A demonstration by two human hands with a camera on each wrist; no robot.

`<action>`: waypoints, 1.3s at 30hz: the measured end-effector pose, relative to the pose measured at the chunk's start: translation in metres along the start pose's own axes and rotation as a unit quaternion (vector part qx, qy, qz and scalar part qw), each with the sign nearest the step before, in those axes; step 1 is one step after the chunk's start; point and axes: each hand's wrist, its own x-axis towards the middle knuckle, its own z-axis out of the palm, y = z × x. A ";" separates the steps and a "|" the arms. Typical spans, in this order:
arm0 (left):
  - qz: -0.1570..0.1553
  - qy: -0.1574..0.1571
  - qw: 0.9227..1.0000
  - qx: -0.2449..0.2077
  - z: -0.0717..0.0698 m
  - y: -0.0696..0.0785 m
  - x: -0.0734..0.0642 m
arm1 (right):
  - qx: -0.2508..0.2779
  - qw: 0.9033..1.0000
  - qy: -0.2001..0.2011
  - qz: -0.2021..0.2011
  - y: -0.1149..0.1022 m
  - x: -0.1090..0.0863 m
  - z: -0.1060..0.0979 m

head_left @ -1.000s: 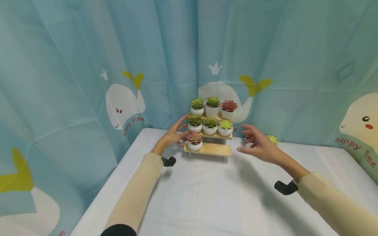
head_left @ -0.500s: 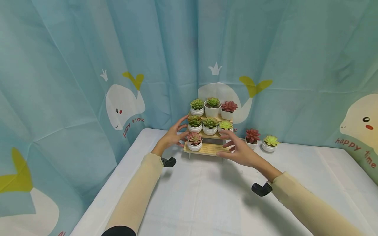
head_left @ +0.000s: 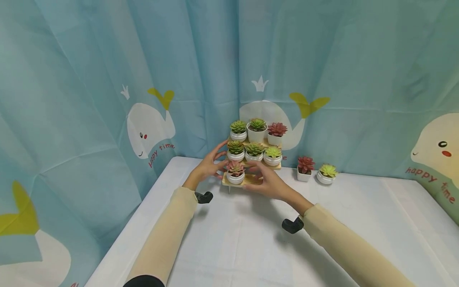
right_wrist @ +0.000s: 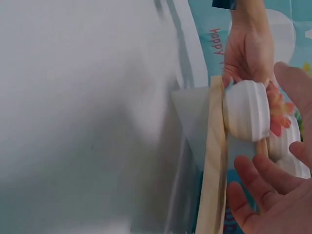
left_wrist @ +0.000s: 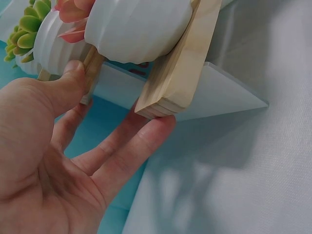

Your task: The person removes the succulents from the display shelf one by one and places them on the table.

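Observation:
A three-tier wooden plant stand with white side supports holds small potted succulents. My left hand grips its left end: the thumb and a finger pinch the middle board, while other fingertips touch the end of the lowest board. A pink succulent in a white ribbed pot stands at the left of that lowest board. My right hand is just right of this pot, over the lowest board. In the right wrist view, its fingers are spread and partly bent, with a gap between them and the pot.
Three succulents fill the middle tier, including a light-green one; three more stand on top, one dark red. On the white table, right of the stand, are a red succulent and a yellow-green one. A whale-print curtain hangs behind.
My right hand has moved left, from beside the red succulent on the table to the lowest board near the pink succulent. My left hand has stayed on the stand.

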 end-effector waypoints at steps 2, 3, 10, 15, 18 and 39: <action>0.001 0.001 1.000 -0.001 -0.001 0.000 0.000 | -0.006 1.000 0.000 0.006 0.000 0.005 0.005; 0.002 0.001 1.000 -0.001 0.000 0.000 0.000 | -0.010 1.000 0.001 0.011 -0.001 0.007 0.008; 0.001 0.001 1.000 -0.003 0.000 0.000 -0.001 | -0.029 0.998 0.017 0.047 0.000 0.015 0.020; 0.000 0.004 1.000 0.000 0.000 0.001 0.000 | -0.030 0.998 0.041 0.049 0.000 0.018 0.027; 0.002 0.003 1.000 0.000 0.000 0.001 0.000 | -0.028 0.997 0.057 0.051 0.001 0.020 0.032; 0.007 0.002 1.000 0.003 0.001 0.000 -0.003 | -0.020 0.991 0.102 0.080 0.001 0.024 0.046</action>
